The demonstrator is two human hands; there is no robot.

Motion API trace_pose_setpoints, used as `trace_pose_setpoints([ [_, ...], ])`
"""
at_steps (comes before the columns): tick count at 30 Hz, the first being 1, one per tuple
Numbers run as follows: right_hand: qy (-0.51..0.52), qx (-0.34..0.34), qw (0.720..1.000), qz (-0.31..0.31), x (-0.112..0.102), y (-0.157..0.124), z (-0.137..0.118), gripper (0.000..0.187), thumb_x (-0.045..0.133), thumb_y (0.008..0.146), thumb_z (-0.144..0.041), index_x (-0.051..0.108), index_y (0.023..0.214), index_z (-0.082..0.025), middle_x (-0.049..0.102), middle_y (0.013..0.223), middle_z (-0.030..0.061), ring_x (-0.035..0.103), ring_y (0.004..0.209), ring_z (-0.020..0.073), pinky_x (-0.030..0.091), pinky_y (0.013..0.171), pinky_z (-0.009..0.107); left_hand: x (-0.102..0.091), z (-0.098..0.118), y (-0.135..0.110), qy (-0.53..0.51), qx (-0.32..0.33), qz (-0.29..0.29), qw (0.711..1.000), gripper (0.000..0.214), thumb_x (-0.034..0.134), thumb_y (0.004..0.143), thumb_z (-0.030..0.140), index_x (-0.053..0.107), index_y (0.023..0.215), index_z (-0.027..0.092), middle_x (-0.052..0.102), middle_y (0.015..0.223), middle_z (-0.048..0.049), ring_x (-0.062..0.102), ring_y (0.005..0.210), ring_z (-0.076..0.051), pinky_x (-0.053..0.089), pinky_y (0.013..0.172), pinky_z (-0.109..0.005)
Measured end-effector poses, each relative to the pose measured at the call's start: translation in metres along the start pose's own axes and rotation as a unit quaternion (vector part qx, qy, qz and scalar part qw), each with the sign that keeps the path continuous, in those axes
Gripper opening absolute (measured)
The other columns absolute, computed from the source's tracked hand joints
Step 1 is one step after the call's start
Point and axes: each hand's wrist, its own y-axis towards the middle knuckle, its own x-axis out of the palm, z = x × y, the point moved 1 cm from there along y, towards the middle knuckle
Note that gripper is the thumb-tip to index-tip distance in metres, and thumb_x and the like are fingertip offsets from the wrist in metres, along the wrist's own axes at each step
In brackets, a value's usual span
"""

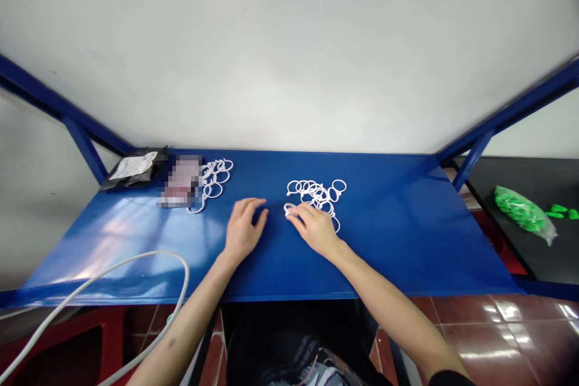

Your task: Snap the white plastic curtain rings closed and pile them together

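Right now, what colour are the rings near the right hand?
White; rings show best in head view.

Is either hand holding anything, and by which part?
The right hand pinches one white ring by its rim, beside the ring pile. The left hand lies open on the blue table, holding nothing.

A pixelated object point(181, 189) was obscured beyond recognition. Some white rings point(316, 192) were covered by the right hand point(316, 230), whose grip could not be judged. The white cable point(136, 265) was cut off below.
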Motion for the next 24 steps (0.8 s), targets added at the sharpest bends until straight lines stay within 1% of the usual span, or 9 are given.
trace_pose_setpoints([
  [2, -0.039, 0.032, 0.998, 0.044, -0.009, 0.003, 0.012, 0.025, 0.052, 0.107, -0.036, 0.07, 0.099, -0.021, 0.076, 0.092, 0.0032, 0.072, 0.078, 0.0137, 0.051, 0.068, 0.023, -0.009, -0.02, 0.009, 0.148, -0.037, 0.039, 0.988, 0.033, 0.055, 0.097, 0.03, 0.065, 0.123, 0.012, 0.066, 0.118, -0.0194, 0.059, 0.114, -0.034, 0.047, 0.099, -0.05],
  [4, -0.081, 0.073, 0.992, 0.068, -0.018, 0.006, 0.023, 0.023, 0.053, 0.106, -0.035, 0.07, 0.101, -0.02, 0.075, 0.095, 0.0045, 0.071, 0.077, 0.0137, 0.049, 0.065, 0.023, -0.017, -0.039, 0.016, 0.247, -0.078, 0.048, 0.965, 0.043, 0.054, 0.097, 0.031, 0.06, 0.13, 0.006, 0.062, 0.126, -0.0242, 0.056, 0.117, -0.039, 0.045, 0.098, -0.053],
  [6, -0.115, 0.107, 0.985, 0.074, -0.025, 0.008, 0.032, 0.021, 0.054, 0.105, -0.033, 0.07, 0.102, -0.02, 0.073, 0.098, 0.0055, 0.07, 0.078, 0.0147, 0.048, 0.062, 0.023, -0.024, -0.052, 0.019, 0.297, -0.103, 0.035, 0.948, 0.042, 0.051, 0.098, 0.032, 0.061, 0.13, 0.006, 0.064, 0.124, -0.024, 0.055, 0.116, -0.041, 0.043, 0.095, -0.053],
  [8, -0.135, 0.126, 0.98, 0.075, -0.027, 0.008, 0.034, 0.02, 0.056, 0.104, -0.033, 0.07, 0.102, -0.019, 0.071, 0.102, 0.0072, 0.07, 0.083, 0.017, 0.049, 0.062, 0.024, -0.026, -0.057, 0.019, 0.307, -0.103, 0.016, 0.946, 0.036, 0.045, 0.1, 0.03, 0.065, 0.123, 0.009, 0.068, 0.114, -0.0211, 0.056, 0.111, -0.039, 0.043, 0.092, -0.051],
  [11, -0.122, 0.124, 0.983, 0.062, -0.024, 0.008, 0.028, 0.02, 0.055, 0.103, -0.032, 0.071, 0.105, -0.02, 0.068, 0.107, 0.0097, 0.069, 0.093, 0.0203, 0.052, 0.067, 0.025, -0.021, -0.051, 0.013, 0.247, -0.032, -0.004, 0.968, 0.031, 0.042, 0.101, 0.026, 0.068, 0.112, 0.013, 0.071, 0.1, -0.0169, 0.059, 0.099, -0.033, 0.043, 0.089, -0.047],
  [13, -0.091, 0.108, 0.989, 0.042, -0.02, 0.006, 0.02, 0.019, 0.055, 0.103, -0.03, 0.071, 0.106, -0.02, 0.066, 0.106, 0.0102, 0.068, 0.095, 0.0212, 0.054, 0.072, 0.028, -0.014, -0.04, 0.006, 0.171, 0.032, -0.018, 0.985, 0.025, 0.047, 0.101, 0.027, 0.068, 0.109, 0.016, 0.07, 0.097, -0.014, 0.06, 0.092, -0.03, 0.044, 0.087, -0.043],
  [15, -0.059, 0.081, 0.995, 0.017, -0.016, 0.005, 0.009, 0.019, 0.055, 0.103, -0.028, 0.072, 0.106, -0.02, 0.067, 0.103, 0.0099, 0.067, 0.095, 0.0217, 0.055, 0.077, 0.03, -0.006, -0.025, -0.002, 0.097, 0.066, -0.037, 0.992, 0.019, 0.055, 0.099, 0.031, 0.067, 0.108, 0.019, 0.069, 0.095, -0.0106, 0.06, 0.09, -0.028, 0.046, 0.085, -0.04],
  [20, -0.023, -0.009, 0.999, -0.038, -0.008, 0.002, -0.013, 0.021, 0.053, 0.104, -0.027, 0.072, 0.104, -0.019, 0.07, 0.1, 0.0092, 0.064, 0.09, 0.0226, 0.056, 0.079, 0.036, 0.01, 0.007, -0.017, 0.004, 0.045, -0.055, 0.997, 0.015, 0.061, 0.097, 0.031, 0.067, 0.108, 0.022, 0.068, 0.086, -0.0064, 0.06, 0.086, -0.026, 0.048, 0.083, -0.038],
  [24, -0.002, -0.033, 0.999, -0.043, -0.005, 0.001, -0.018, 0.018, 0.056, 0.102, -0.025, 0.071, 0.108, -0.018, 0.072, 0.108, 0.0101, 0.062, 0.098, 0.0249, 0.056, 0.09, 0.041, 0.012, 0.015, -0.019, -0.048, 0.043, -0.065, 0.996, 0.013, 0.058, 0.099, 0.026, 0.069, 0.106, 0.023, 0.071, 0.092, -0.0065, 0.061, 0.089, -0.025, 0.05, 0.085, -0.038],
])
